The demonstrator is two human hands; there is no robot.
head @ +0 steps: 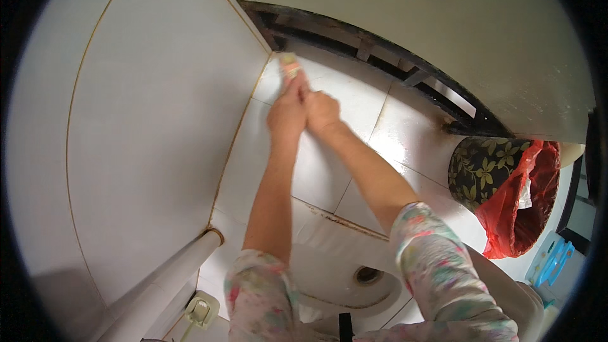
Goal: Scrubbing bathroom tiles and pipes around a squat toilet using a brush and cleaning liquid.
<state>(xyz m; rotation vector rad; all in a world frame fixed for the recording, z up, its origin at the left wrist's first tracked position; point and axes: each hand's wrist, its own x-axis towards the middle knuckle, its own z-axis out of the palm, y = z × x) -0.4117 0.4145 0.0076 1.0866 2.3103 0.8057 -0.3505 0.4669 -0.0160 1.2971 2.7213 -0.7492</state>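
Note:
My left hand and my right hand are close together, low over the white floor tiles near the wall corner. Both are closed around what looks like a small brush with a pale yellowish tip. Its tip points away from me, at the foot of the tiled wall. Motion blurs the brush, and my fingers hide most of its handle. Below my forearms a white squat toilet is set in the floor, with a dark drain hole showing.
A dark metal frame runs along the far side, under a pale panel. At right stands a flower-patterned bin with a red plastic bag. A white pipe and a pale green plastic holder are at lower left.

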